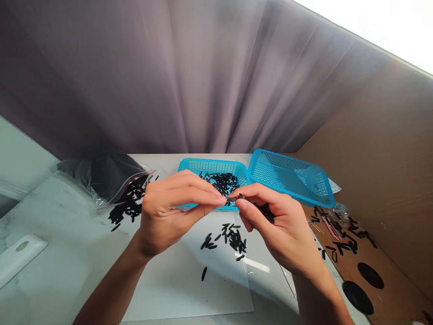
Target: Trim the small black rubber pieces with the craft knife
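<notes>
My left hand (181,205) pinches one end of a slim dark clip-like piece (231,199) between thumb and fingertips. At its other end, the thumb and forefinger of my right hand (279,216) are closed on it. More black pieces (265,211) are tucked in the curled fingers of my right hand. Behind the hands stands a blue basket (214,163) with many small black pieces (225,181) inside. Below the hands, a loose pile of black pieces (233,237) lies on a pale sheet (176,280), with a single piece (204,273) nearer me.
At left, a clear plastic bag (104,176) lies beside spilled black pieces (130,201). A second blue basket (291,176) stands back right. On the brown board (389,266) are scattered black pieces (348,239), a pink piece (332,228) and black discs (357,297). A white object (23,255) sits far left.
</notes>
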Demonstrator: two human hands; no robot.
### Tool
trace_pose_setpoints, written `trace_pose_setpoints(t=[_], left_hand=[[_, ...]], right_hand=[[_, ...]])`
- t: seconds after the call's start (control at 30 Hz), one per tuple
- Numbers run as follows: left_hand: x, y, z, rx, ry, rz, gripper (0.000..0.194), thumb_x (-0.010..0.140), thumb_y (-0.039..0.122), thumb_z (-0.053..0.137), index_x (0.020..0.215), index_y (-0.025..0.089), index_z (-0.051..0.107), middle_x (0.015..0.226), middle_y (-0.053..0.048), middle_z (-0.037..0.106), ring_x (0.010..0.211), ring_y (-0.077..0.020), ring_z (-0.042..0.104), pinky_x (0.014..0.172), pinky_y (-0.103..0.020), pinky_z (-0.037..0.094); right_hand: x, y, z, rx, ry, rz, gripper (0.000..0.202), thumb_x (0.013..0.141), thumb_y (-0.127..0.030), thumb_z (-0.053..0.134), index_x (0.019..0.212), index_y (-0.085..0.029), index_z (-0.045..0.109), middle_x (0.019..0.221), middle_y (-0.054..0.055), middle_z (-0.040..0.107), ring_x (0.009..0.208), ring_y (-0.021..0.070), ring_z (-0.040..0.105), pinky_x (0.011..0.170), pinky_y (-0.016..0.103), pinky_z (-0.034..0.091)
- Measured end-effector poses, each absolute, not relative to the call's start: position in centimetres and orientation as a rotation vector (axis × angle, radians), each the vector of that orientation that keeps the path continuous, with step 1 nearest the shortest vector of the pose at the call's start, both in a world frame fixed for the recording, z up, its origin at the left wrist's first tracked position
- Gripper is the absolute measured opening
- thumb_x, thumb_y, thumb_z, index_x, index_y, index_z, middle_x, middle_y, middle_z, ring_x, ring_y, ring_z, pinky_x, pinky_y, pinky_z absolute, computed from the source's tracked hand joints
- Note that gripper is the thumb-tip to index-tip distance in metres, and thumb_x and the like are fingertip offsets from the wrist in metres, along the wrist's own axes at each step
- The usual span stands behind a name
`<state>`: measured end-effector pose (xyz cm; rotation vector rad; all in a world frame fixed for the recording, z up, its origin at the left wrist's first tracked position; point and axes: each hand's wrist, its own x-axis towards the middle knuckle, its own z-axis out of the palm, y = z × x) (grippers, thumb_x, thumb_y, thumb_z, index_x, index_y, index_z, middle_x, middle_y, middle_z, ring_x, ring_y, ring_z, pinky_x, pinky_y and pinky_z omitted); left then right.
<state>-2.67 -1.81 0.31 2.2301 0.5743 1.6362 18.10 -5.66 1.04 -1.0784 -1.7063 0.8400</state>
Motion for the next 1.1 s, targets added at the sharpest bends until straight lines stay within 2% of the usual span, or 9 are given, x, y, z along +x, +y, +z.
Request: trace_pose_setpoints(t=[0.23,0.43,0.67,0.83,1.1], left_hand=[[-2.70,-1.75,0.50,2.251,0.604,1.639,0.017,0.090,0.009,0.081,0.091,0.027,0.082,0.084,0.000,0.083,0.075,-0.0160,0.076,0.071,-0.032,0.062],[-2.49,-1.61,0.36,2.282,0.592,1.649,0.020,0.085,0.001,0.082,0.089,0.021,0.079,0.083,0.000,0.082,0.076,-0.0147,0.076,0.073,-0.030,0.061],[-2.40,-1.80,0.01,2.197,0.703,1.636,0.026,0.081,0.012,0.090,0.102,0.022,0.078,0.087,-0.001,0.082,0.072,-0.0152,0.072,0.065,-0.030,0.059],[-2.25,-1.79,0.15,2.217,0.729,1.641,0.012,0.086,0.015,0.087,0.091,0.022,0.079,0.081,0.000,0.082,0.073,-0.0159,0.074,0.071,-0.031,0.060],[-2.30,-1.84,0.31,2.229,0.686,1.676,0.012,0.086,0.015,0.087,0.091,0.023,0.080,0.078,0.001,0.082,0.070,-0.0160,0.074,0.068,-0.032,0.061]], right_hand=[[18.44,-5.56,0.94,-1.116,-1.741,0.734,0.012,0.100,-0.025,0.066,0.098,-0.025,0.078,0.057,-0.007,0.056,0.052,0.0095,0.050,0.051,0.022,0.039],[18.40,-5.37,1.04,-1.119,-1.761,0.665,0.012,0.099,-0.022,0.066,0.098,-0.025,0.078,0.057,-0.007,0.058,0.052,0.0094,0.052,0.052,0.022,0.040],[18.35,-5.40,1.02,-1.142,-1.780,0.552,0.014,0.099,-0.022,0.065,0.099,-0.024,0.078,0.057,-0.006,0.061,0.050,0.0100,0.053,0.050,0.024,0.040],[18.37,-5.58,0.86,-1.139,-1.818,0.463,0.014,0.099,-0.023,0.066,0.101,-0.026,0.079,0.066,-0.003,0.069,0.049,0.0104,0.053,0.048,0.025,0.039],[18.46,-5.62,0.84,-1.103,-1.839,0.446,0.014,0.100,-0.021,0.066,0.102,-0.025,0.079,0.072,-0.003,0.074,0.052,0.0102,0.057,0.051,0.024,0.043]])
